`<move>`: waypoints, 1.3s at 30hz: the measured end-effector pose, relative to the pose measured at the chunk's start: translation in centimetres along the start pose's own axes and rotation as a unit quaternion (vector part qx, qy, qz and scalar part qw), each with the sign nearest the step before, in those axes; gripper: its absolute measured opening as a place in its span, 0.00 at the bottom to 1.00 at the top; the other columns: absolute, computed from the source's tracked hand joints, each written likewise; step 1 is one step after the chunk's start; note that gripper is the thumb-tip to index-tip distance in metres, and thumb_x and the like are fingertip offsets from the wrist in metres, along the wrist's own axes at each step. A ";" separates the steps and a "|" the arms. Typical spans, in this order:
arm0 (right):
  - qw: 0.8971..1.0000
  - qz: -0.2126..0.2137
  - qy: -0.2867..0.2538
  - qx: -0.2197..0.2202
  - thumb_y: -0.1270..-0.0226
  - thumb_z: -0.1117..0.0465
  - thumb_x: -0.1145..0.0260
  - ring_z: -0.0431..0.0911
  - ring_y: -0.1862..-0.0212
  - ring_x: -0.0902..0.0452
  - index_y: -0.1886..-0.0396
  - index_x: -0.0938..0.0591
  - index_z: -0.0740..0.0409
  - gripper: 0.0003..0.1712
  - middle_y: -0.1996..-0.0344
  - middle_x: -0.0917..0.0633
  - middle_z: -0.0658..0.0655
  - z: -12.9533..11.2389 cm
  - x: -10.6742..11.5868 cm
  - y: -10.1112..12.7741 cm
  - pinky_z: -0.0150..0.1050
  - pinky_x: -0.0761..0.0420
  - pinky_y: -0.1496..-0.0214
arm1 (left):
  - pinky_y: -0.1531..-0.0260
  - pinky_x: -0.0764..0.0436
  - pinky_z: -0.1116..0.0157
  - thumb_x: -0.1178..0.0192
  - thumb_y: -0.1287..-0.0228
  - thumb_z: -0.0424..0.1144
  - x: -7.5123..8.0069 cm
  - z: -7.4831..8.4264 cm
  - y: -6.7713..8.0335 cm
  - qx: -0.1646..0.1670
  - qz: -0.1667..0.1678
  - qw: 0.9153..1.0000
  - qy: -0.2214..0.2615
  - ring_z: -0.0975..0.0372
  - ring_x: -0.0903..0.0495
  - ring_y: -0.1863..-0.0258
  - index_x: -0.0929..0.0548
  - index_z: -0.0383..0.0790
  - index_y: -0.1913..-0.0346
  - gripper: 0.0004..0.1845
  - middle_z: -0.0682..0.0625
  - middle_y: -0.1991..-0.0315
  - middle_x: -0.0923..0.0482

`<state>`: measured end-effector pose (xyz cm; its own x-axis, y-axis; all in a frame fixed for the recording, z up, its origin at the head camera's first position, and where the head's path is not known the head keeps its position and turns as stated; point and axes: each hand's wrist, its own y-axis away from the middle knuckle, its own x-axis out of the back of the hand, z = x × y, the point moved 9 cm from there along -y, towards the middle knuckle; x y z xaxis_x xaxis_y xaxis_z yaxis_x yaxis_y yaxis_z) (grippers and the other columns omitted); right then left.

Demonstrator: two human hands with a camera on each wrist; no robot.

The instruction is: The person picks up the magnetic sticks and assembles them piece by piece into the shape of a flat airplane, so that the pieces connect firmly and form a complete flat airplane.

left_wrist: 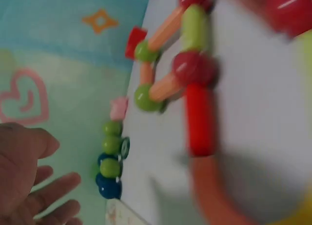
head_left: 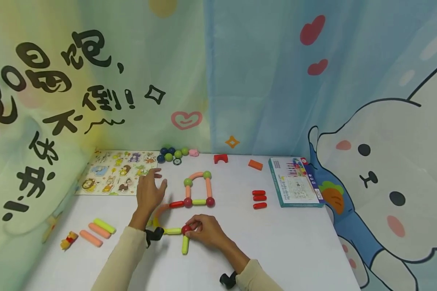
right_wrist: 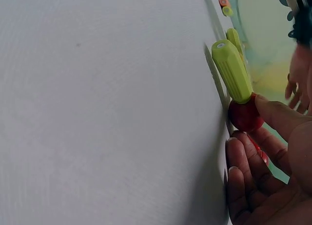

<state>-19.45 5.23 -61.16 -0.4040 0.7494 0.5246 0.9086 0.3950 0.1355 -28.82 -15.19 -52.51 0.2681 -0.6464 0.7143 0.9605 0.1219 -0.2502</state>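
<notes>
My right hand (head_left: 209, 231) pinches a red ball (right_wrist: 245, 115) between thumb and fingers. One yellow-green rod (head_left: 185, 245) sticks out from this ball toward the front, and another yellow-green rod (head_left: 173, 231) runs left from it. Fingers spread and holding nothing, my left hand (head_left: 150, 196) hovers over the left side of the figure. Under that arm, an orange curved piece (head_left: 162, 211) is partly hidden, with some yellow beside it. It meets a red rod (head_left: 176, 204), which leads to a loop of orange rods (head_left: 208, 188), green balls (head_left: 207, 174) and red balls (head_left: 210, 201).
A sticker-covered board (head_left: 113, 171) lies back left, near green and blue balls (head_left: 169, 157). Loose rods (head_left: 100, 230) and a bear figure (head_left: 69, 240) lie left. Several red rods (head_left: 259, 198) and a box (head_left: 295, 182) lie right. A curtain (head_left: 255, 81) hangs behind the table.
</notes>
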 end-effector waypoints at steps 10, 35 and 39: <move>1.000 0.008 0.003 -0.007 0.35 0.55 0.20 0.34 0.67 0.26 0.50 0.10 0.50 0.15 0.64 0.13 0.46 0.3 -0.4 0.3 0.27 0.24 0.63 | 0.22 0.38 0.39 0.47 0.25 0.32 -4.8 -3.5 -7.8 0.039 -0.152 0.988 0.007 0.36 0.40 0.21 0.47 0.30 0.18 0.37 0.30 0.20 0.39; 0.999 0.010 0.027 -0.018 0.35 0.50 0.20 0.33 0.73 0.29 0.44 0.15 0.50 0.23 0.74 0.18 0.44 -0.4 -0.8 1.0 0.28 0.28 0.68 | 0.51 0.18 0.45 0.31 0.28 0.40 -5.4 -3.1 -3.9 -0.015 -0.126 0.987 -0.100 0.43 0.18 0.51 0.12 0.35 0.48 0.13 0.34 0.50 0.18; 0.997 0.029 0.065 -0.042 0.36 0.49 0.19 0.34 0.77 0.31 0.45 0.17 0.48 0.24 0.80 0.22 0.42 -1.3 -1.5 1.4 0.31 0.32 0.72 | 0.54 0.20 0.51 0.30 0.28 0.42 -3.7 -1.3 -0.5 -0.029 -0.105 0.993 -0.041 0.49 0.19 0.56 0.13 0.36 0.46 0.16 0.37 0.52 0.19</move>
<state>-17.49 4.00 -60.67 -0.3388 0.6915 0.6379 0.9377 0.3036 0.1689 -30.40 -13.84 -55.94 0.0706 -0.5891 0.8050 0.9906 -0.0533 -0.1259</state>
